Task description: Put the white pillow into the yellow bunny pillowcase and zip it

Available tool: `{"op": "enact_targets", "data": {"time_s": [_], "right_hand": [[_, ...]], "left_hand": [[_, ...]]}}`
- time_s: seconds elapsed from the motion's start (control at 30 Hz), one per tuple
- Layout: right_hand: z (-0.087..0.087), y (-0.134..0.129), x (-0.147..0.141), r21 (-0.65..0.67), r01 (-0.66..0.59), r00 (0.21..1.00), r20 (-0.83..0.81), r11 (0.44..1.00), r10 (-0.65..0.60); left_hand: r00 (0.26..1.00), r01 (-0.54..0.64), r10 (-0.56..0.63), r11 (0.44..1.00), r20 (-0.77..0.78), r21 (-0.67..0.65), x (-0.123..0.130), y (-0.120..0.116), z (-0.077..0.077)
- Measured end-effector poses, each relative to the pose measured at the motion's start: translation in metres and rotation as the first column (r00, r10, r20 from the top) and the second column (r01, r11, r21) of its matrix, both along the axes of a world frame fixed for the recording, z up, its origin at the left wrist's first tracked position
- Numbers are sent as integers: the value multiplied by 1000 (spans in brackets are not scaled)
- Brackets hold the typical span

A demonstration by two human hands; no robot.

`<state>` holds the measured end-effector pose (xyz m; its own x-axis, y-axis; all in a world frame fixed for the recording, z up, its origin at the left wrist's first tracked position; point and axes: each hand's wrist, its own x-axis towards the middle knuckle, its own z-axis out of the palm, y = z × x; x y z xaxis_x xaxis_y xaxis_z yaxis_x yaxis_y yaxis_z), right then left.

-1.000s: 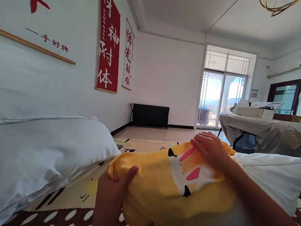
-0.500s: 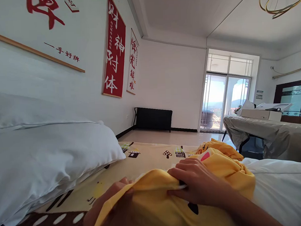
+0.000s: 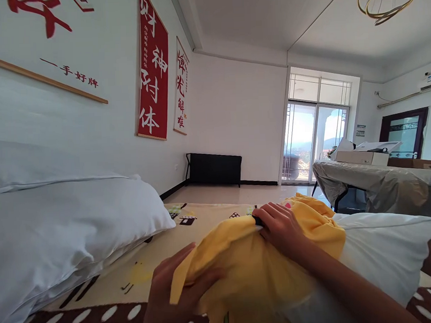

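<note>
A yellow pillowcase (image 3: 232, 241) lies bunched in front of me on the bed. My left hand (image 3: 177, 287) grips its near left edge, with the fabric folded over between thumb and fingers. On the upper edge, my right hand (image 3: 279, 227) is closed around the cloth beside a black printed patch. A white pillow (image 3: 384, 250) lies at the right, its left part against or under the yellow fabric; whether it is inside the case I cannot tell. More yellow cloth (image 3: 314, 214) is heaped beyond my right hand.
White pillows (image 3: 97, 227) are stacked along the wall at left. The bed sheet (image 3: 203, 216) is cream with printed figures and a brown, white-dotted border. Beyond stand a black folded item (image 3: 214, 170) and a plastic-covered table (image 3: 364, 173) with boxes.
My left hand has shifted right and toward my right hand, bringing the pillowcase edge along. The cloth is gathered more narrowly, and more of the right-hand white pillow shows. The view has turned slightly right.
</note>
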<state>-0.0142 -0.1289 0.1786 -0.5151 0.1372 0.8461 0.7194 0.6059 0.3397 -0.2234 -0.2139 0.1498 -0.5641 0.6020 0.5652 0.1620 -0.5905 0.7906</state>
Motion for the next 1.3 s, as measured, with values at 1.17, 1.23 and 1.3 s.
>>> {"op": "enact_targets", "data": {"time_s": [1.17,1.23,1.3], "right_hand": [[27,-6,76,-324,98,991,118,941,-63],[25,-20,81,-156,40,997,67,987,-30],[19,-34,80,-84,9,994,112,996,1]], "left_hand": [[787,116,-21,987,616,-115,-22,42,1],[766,134,-34,985,642,-108,-23,45,-1],[746,141,-32,984,665,-111,-23,48,-2]]}}
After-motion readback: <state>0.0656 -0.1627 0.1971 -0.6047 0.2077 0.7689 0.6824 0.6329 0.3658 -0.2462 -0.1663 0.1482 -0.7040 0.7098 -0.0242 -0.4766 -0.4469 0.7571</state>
